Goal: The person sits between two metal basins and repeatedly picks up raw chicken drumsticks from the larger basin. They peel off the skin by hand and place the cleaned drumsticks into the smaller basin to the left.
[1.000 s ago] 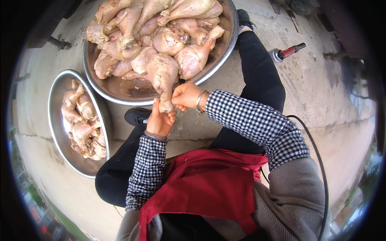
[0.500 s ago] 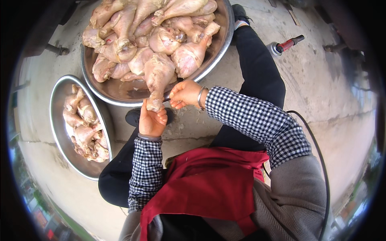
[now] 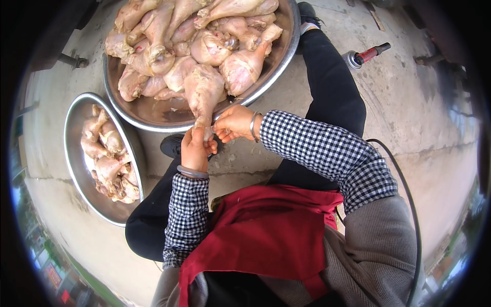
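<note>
A raw chicken drumstick (image 3: 203,92) points toward me over the near rim of a large metal basin (image 3: 148,122). My left hand (image 3: 195,151) is closed around its narrow bone end, while the thick meaty end rests against the heap of drumsticks (image 3: 209,47) in the basin. Just to the right, my right hand (image 3: 236,123) is closed in a pinch close against the same bone end. Whatever its fingertips grip is too small or hidden to make out.
A smaller metal basin (image 3: 76,176) with several chicken pieces (image 3: 108,163) stands at the left. A red-handled canister tool (image 3: 364,57) lies on the concrete floor (image 3: 409,107) at the far right. My leg (image 3: 332,82) stretches along the large basin's right side, and a black cable (image 3: 406,192) curves behind my right arm.
My left hand has curled further over the drumstick's bone end. My right hand has shifted slightly left, so the fingertips of both hands are closer together.
</note>
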A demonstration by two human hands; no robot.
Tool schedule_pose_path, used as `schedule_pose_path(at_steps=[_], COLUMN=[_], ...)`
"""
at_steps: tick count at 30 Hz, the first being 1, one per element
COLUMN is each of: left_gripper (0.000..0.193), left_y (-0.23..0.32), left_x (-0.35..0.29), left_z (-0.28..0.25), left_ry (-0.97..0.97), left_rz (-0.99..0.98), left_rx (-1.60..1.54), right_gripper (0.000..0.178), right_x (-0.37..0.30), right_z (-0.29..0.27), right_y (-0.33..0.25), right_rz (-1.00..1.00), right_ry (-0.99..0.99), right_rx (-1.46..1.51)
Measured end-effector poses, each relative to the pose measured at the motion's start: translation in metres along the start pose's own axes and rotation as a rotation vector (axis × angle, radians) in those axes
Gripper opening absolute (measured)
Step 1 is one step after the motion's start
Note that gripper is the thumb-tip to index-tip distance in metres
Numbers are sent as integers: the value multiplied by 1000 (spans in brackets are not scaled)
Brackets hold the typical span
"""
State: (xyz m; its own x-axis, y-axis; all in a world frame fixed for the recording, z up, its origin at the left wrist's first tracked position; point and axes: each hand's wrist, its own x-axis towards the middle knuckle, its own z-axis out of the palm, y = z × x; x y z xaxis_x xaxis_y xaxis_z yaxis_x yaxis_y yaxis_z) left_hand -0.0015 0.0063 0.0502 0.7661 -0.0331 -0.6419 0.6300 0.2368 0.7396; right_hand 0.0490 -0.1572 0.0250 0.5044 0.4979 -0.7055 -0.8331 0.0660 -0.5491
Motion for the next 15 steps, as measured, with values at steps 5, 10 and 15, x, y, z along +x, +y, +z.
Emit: schedule_pose_path(at_steps=[5,10,15], left_gripper=[46,36,36], left_y=[-2,-1,-1], left_x=[1,0,0], left_z=[-5,0,0], left_ry=[-91,-33,-28], left_rz=[-6,8,0], left_rx=[-49,-89,-76], right_gripper=[21,21,18], right_x=[-5,-8,-7], right_z=[4,12,14], right_y=[-6,-14,-14], right_rz=[-13,-69,-71], right_ry=[-6,44,82], right_rx=[2,-176,-209])
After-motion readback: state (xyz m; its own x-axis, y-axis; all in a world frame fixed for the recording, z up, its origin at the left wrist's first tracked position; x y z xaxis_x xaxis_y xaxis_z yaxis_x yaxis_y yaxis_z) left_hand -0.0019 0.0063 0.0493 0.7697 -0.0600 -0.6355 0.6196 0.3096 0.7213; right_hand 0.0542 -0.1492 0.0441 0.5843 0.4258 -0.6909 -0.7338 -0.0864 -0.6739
